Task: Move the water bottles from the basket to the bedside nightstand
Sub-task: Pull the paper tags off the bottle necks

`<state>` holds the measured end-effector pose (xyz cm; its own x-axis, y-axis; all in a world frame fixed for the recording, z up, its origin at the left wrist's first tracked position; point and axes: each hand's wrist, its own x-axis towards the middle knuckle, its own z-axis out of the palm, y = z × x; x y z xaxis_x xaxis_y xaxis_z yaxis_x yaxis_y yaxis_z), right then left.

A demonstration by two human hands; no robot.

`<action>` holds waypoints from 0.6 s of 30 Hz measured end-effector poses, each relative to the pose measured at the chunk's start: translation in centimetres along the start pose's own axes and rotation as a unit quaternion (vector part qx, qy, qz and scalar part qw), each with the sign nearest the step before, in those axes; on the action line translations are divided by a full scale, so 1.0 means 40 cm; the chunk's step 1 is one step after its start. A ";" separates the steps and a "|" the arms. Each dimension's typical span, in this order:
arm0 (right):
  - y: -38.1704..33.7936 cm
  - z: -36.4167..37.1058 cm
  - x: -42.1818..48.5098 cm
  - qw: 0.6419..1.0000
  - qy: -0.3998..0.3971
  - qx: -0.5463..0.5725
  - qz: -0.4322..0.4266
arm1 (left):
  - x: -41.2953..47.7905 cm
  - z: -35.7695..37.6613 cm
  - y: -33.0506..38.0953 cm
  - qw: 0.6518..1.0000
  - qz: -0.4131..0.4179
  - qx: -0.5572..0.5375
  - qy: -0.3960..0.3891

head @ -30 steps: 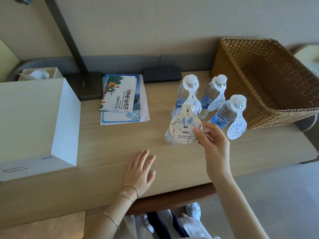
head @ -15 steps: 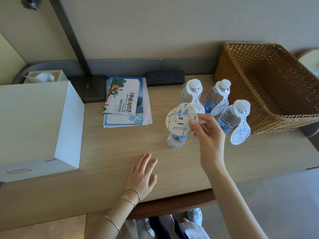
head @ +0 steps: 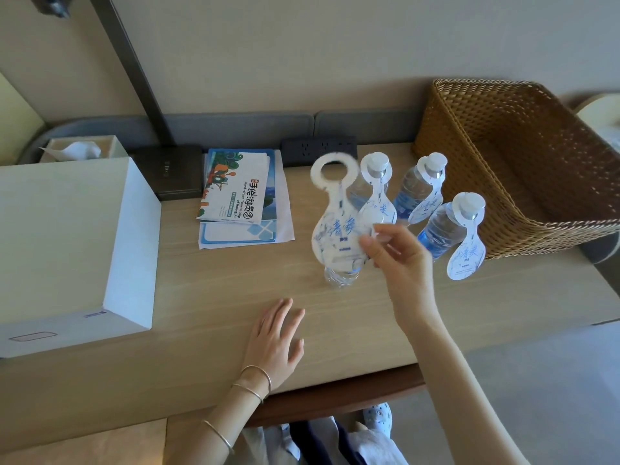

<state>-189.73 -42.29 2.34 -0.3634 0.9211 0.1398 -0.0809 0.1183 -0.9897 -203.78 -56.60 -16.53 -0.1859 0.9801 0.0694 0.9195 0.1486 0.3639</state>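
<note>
Wooden worktop (head: 208, 297) carries four water bottles (head: 439, 229); the basket (head: 436, 146) looks empty. Your right grip (head: 399, 260) pinches a neck tag (head: 335, 226); your left grip (head: 278, 340) lies flat.

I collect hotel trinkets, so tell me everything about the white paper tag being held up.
The tag is a flat white card, paper by its look, with a round ring on top and a wide rounded body bearing blue brush characters and small print. Its ring is empty. It is upright, slightly blurred, in front of a bottle on the nightstand. The right hand pinches its lower right edge.
</note>
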 end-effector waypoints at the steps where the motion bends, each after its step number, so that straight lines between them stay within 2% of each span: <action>1: 0.027 0.002 -0.019 0.999 -0.006 -0.035 0.018 | -0.001 0.000 0.000 1.000 0.001 -0.001 0.005; 6: 0.187 -0.030 -0.126 0.964 0.008 -0.226 0.140 | -0.003 0.009 -0.001 0.999 0.011 -0.021 0.041; 11: 0.289 -0.079 -0.184 0.891 -0.018 -0.387 0.236 | -0.005 0.008 -0.006 0.998 0.032 -0.013 0.045; 14: 0.322 -0.083 -0.198 0.863 -0.016 -0.431 0.263 | -0.014 0.007 -0.005 0.994 0.089 -0.039 0.040; 18: 0.344 -0.069 -0.201 0.847 -0.005 -0.460 0.266 | -0.026 0.009 -0.008 0.977 0.202 -0.058 0.023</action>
<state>-185.34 -47.04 -12.48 -0.1302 0.9321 -0.3380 0.8530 -0.0685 -0.5174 -203.74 -57.63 -17.06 0.1660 0.9485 0.2699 0.8759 -0.2676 0.4014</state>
